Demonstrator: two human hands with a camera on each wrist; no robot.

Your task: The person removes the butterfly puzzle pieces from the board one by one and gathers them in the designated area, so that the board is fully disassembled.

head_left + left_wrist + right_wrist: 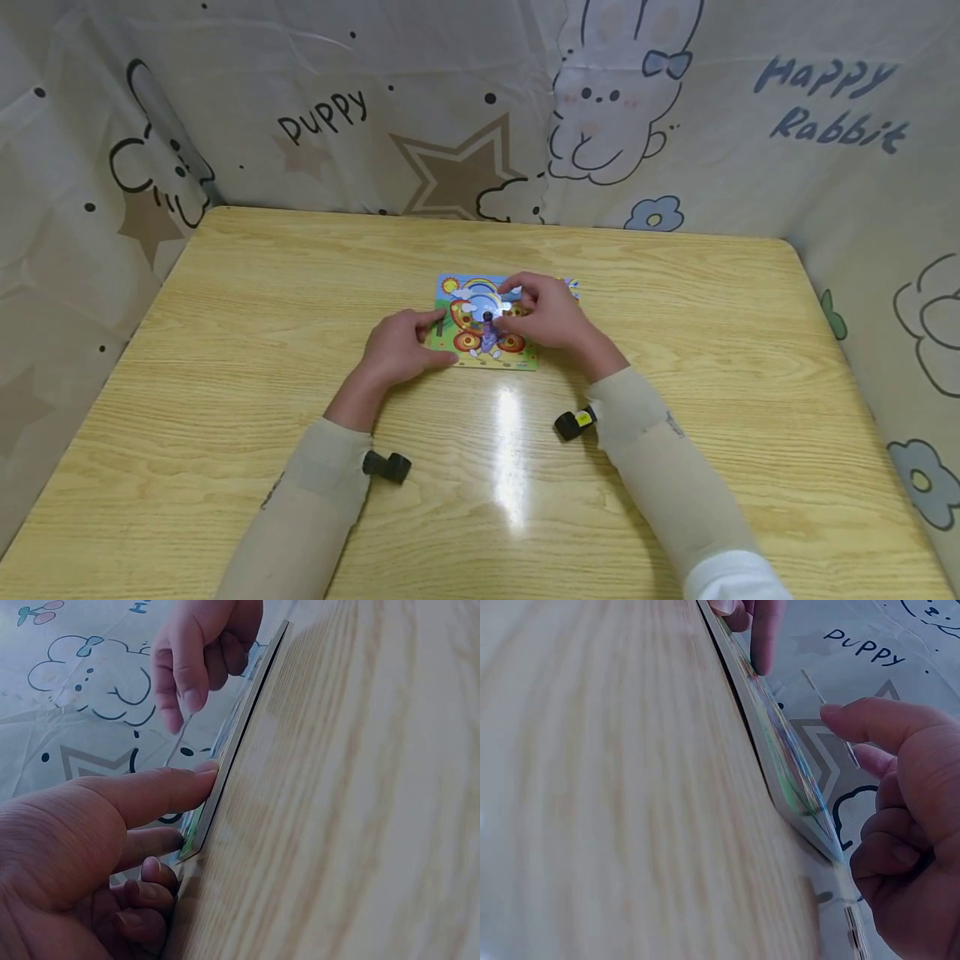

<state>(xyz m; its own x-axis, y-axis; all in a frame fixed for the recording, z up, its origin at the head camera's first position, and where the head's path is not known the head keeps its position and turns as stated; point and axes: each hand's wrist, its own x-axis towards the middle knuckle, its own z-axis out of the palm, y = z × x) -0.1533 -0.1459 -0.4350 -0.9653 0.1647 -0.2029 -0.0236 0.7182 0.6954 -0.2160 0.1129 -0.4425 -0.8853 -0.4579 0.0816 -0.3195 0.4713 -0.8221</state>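
Note:
A colourful picture puzzle board (444,340) with a butterfly, a sun and a rainbow lies flat on the wooden table. My left hand (401,343) holds its near left corner, thumb on the front edge and index finger at the left side. In the left wrist view the other fingers curl beside the board. Above the board, my right hand (551,312) pinches a thin flat puzzle piece (853,755) between thumb and index finger. From both wrist views the piece appears edge-on and tilted, raised off the board. The right hand covers part of the board's right side.
Just past the right hand, a small colourful flat thing (573,286) shows; the right wrist view has thin stacked edges (855,930) beyond the board. Printed cloth (450,100) hangs behind the table (315,267) and along both sides. Each sleeve carries a small black wrist camera (573,423).

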